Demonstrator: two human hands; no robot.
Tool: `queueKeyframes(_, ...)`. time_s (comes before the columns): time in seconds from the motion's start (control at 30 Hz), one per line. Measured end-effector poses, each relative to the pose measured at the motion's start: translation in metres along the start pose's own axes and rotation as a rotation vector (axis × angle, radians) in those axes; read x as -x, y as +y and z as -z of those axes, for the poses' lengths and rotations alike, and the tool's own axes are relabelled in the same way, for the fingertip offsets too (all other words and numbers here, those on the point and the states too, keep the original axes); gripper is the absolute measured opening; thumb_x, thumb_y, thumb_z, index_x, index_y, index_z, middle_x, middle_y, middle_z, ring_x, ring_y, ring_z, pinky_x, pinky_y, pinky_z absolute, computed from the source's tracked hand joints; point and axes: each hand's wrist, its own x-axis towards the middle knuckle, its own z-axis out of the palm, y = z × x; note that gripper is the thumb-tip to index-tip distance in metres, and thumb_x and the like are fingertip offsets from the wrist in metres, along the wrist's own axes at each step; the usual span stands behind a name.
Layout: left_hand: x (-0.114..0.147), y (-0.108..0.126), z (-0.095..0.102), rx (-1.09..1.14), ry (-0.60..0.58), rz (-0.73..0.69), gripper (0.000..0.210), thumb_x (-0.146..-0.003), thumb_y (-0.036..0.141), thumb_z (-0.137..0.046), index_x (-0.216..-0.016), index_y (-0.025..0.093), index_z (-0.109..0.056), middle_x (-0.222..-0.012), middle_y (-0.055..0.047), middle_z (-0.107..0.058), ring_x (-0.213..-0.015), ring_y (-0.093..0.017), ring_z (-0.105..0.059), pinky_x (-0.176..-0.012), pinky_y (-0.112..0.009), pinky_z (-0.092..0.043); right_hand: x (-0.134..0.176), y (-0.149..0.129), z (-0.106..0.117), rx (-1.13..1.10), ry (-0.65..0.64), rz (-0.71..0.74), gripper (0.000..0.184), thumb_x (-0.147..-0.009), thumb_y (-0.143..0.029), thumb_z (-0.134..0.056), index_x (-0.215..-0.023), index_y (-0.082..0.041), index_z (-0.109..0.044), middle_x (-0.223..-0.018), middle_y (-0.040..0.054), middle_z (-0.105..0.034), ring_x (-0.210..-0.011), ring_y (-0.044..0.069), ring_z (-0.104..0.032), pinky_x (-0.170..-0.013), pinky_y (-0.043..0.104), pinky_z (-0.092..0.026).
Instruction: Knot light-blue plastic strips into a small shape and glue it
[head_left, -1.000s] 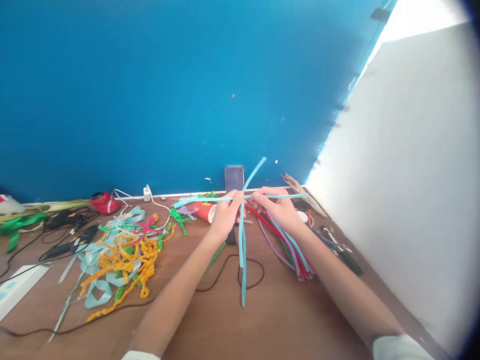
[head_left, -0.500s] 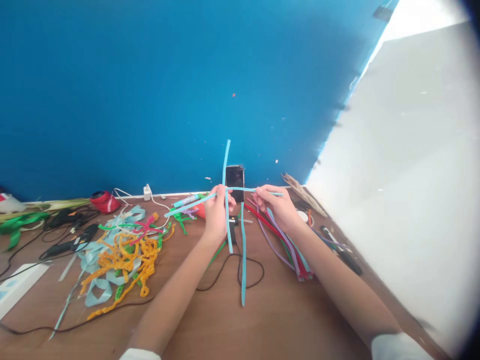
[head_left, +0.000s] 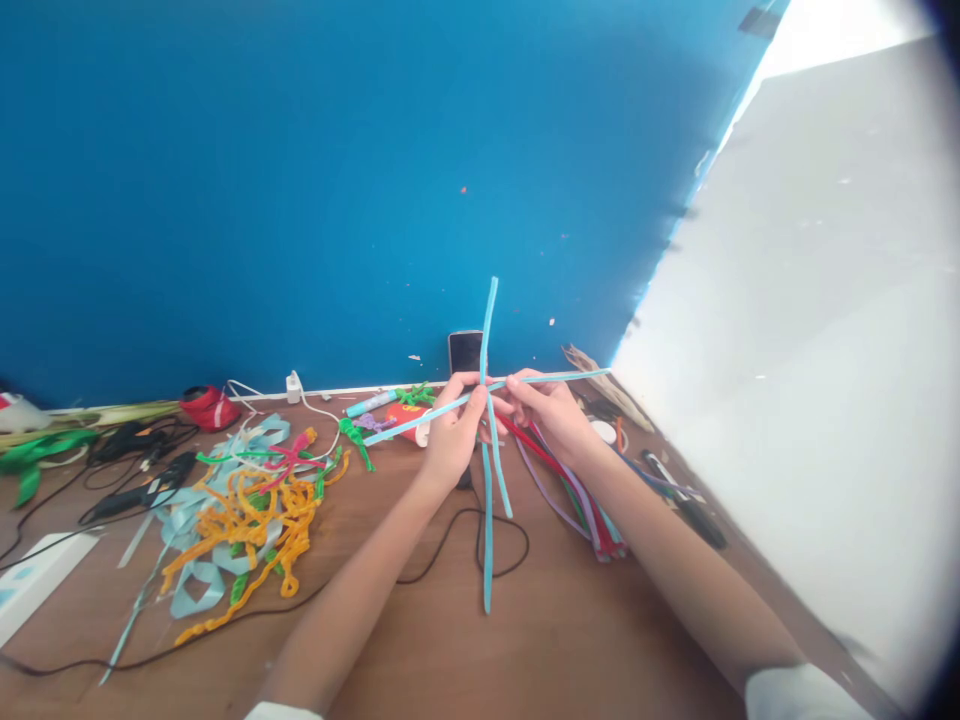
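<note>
Two light-blue pipe cleaners (head_left: 489, 320) cross each other in the air above the table, one roughly upright and one running sideways. My left hand (head_left: 454, 430) is closed, pinching them at the crossing with thumb and fingers. Just right of the crossing, my right hand (head_left: 551, 410) pinches the sideways stem, whose end sticks out to the right. Another blue pipe cleaner (head_left: 488, 560) lies on the table below the hands. Beneath my right hand is a bundle of red, purple and green pipe cleaners (head_left: 600, 530). A phone (head_left: 464, 352) stands behind, partly covered.
To the left, twisted orange pipe cleaners (head_left: 255, 520) and pale blue ribbon (head_left: 199, 595) form a heap. A hot glue gun (head_left: 142, 490), a power strip (head_left: 37, 580) and a black cable (head_left: 442, 560) lie about. Dark-handled tools (head_left: 697, 515) are at right, and a blue wall rises behind.
Both hands have come closer together, my left moving right with the crossed pipe cleaners. The sideways stem now reaches further out past my right hand.
</note>
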Motion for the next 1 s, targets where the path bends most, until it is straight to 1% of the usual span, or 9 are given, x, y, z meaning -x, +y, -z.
queueKeyframes(0.1, 0.002, 0.002, -0.002, 0.076, 0.015, 0.011, 0.027, -0.095, 0.046, -0.058, -0.103, 0.022, -0.047, -0.081, -0.002, -0.076, -0.053, -0.011, -0.066, -0.045, -0.017, -0.045, 0.002, 0.0, -0.001, 0.028, 0.016, 0.048, 0.028, -0.079, -0.042, -0.08, -0.071, -0.018, -0.069, -0.057, -0.0037, -0.058, -0.051, 0.008, -0.047, -0.052, 0.023, -0.036)
queueKeyframes(0.2, 0.002, 0.004, -0.002, 0.114, 0.031, 0.021, 0.026, -0.096, 0.045, -0.056, -0.104, 0.023, -0.045, -0.079, -0.001, -0.076, -0.052, -0.011, -0.065, -0.046, -0.017, -0.045, 0.002, -0.001, 0.0, 0.041, 0.007, 0.076, 0.025, -0.08, -0.039, -0.079, -0.07, -0.018, -0.071, -0.057, -0.0026, -0.059, -0.051, 0.009, -0.048, -0.052, 0.024, -0.037)
queueKeyframes(0.33, -0.002, 0.003, 0.001, 0.053, 0.047, 0.042, 0.03, -0.095, 0.049, -0.055, -0.103, 0.02, -0.05, -0.079, -0.003, -0.076, -0.05, -0.011, -0.064, -0.045, -0.018, -0.044, 0.002, -0.001, 0.001, 0.069, 0.025, 0.077, 0.025, -0.079, -0.04, -0.08, -0.07, -0.018, -0.071, -0.057, -0.0014, -0.06, -0.052, 0.01, -0.049, -0.051, 0.024, -0.037)
queueKeyframes(0.47, -0.006, 0.002, 0.005, -0.026, 0.077, 0.056, 0.032, -0.091, 0.047, -0.062, -0.101, 0.017, -0.058, -0.079, -0.005, -0.076, -0.052, -0.009, -0.062, -0.046, -0.018, -0.044, 0.0, -0.001, 0.002, 0.093, 0.05, 0.091, 0.027, -0.081, -0.043, -0.078, -0.071, -0.019, -0.069, -0.06, -0.0016, -0.06, -0.052, 0.01, -0.048, -0.052, 0.025, -0.038)
queueKeyframes(0.6, -0.006, 0.0, 0.005, -0.008, 0.039, 0.077, 0.031, -0.089, 0.044, -0.066, -0.1, 0.015, -0.062, -0.078, -0.005, -0.075, -0.054, -0.009, -0.062, -0.048, -0.018, -0.045, -0.001, 0.002, 0.002, 0.194, 0.067, 0.169, 0.027, -0.081, -0.045, -0.077, -0.08, -0.02, -0.068, -0.06, -0.0035, -0.059, -0.051, 0.01, -0.049, -0.052, 0.025, -0.04)
queueKeyframes(0.73, -0.006, -0.007, 0.004, -0.062, 0.005, 0.059, 0.032, -0.089, 0.046, -0.066, -0.096, 0.015, -0.062, -0.073, -0.003, -0.072, -0.056, -0.01, -0.064, -0.048, -0.018, -0.044, 0.0, 0.005, 0.002, 0.327, 0.065, 0.216, 0.029, -0.085, -0.047, -0.072, -0.082, -0.019, -0.068, -0.065, -0.0014, -0.062, -0.056, 0.012, -0.053, -0.055, 0.026, -0.043)
queueKeyframes(0.8, -0.007, -0.01, 0.004, -0.13, -0.039, 0.047, 0.031, -0.091, 0.047, -0.062, -0.095, 0.016, -0.061, -0.072, -0.002, -0.071, -0.056, -0.011, -0.065, -0.049, -0.018, -0.044, 0.0, 0.006, 0.003, 0.384, 0.052, 0.232, 0.03, -0.086, -0.047, -0.07, -0.08, -0.018, -0.066, -0.067, -0.0008, -0.064, -0.059, 0.012, -0.055, -0.058, 0.026, -0.044)
queueKeyframes(0.87, -0.008, -0.011, 0.006, -0.212, -0.114, 0.047, 0.029, -0.095, 0.046, -0.056, -0.096, 0.017, -0.06, -0.073, -0.002, -0.071, -0.058, -0.012, -0.066, -0.053, -0.02, -0.048, 0.0, 0.006, 0.004, 0.428, 0.035, 0.246, 0.03, -0.087, -0.047, -0.069, -0.077, -0.018, -0.064, -0.068, -0.0008, -0.064, -0.061, 0.013, -0.056, -0.06, 0.026, -0.045)
queueKeyframes(1.0, -0.007, 0.001, 0.012, -0.376, -0.304, 0.079, 0.022, -0.099, 0.039, -0.046, -0.094, 0.021, -0.057, -0.077, -0.002, -0.071, -0.064, -0.015, -0.068, -0.062, -0.026, -0.054, 0.001, 0.006, 0.004, 0.463, 0.045, 0.258, 0.028, -0.089, -0.044, -0.066, -0.076, -0.02, -0.061, -0.069, -0.0004, -0.064, -0.063, 0.014, -0.056, -0.063, 0.028, -0.045)
